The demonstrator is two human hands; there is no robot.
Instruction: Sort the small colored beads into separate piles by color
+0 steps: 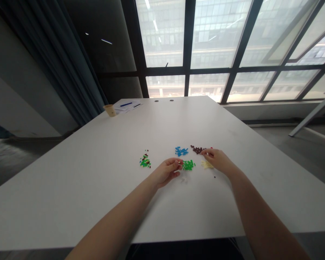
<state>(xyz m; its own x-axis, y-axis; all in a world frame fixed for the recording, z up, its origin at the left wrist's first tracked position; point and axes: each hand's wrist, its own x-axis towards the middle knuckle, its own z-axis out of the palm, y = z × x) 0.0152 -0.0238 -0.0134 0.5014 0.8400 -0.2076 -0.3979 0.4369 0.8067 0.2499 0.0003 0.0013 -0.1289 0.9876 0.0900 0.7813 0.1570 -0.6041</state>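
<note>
Quick look at our setup: we're working at a long white table (70, 187) with tiny colored pieces sorted into loose piles near the middle. Our left hand (166, 172) is pinched narrow around a small pale piece (179, 164), just beside the green pile (189, 165). Our right hand (215, 160) is narrow too, its fingertips (203, 152) at the edge of the dark maroon pile (197, 150) and near the pale yellow pile (207, 164), but we can't tell if it's holding anything. The blue pile (181, 151) sits just left of the maroon one, and a mixed green-and-dark pile (145, 161) lies farther left on its own.

Way down at the far end of the table we've got a tan paper cup (109, 110), some papers with a blue pen (126, 104) on them, and a pair of small round holes (156, 101) in the tabletop. The room has big dark-framed windows (213, 36) looking out at a building, a long dark curtain (70, 61) on the left, and a grey floor (287, 144) around the table.
</note>
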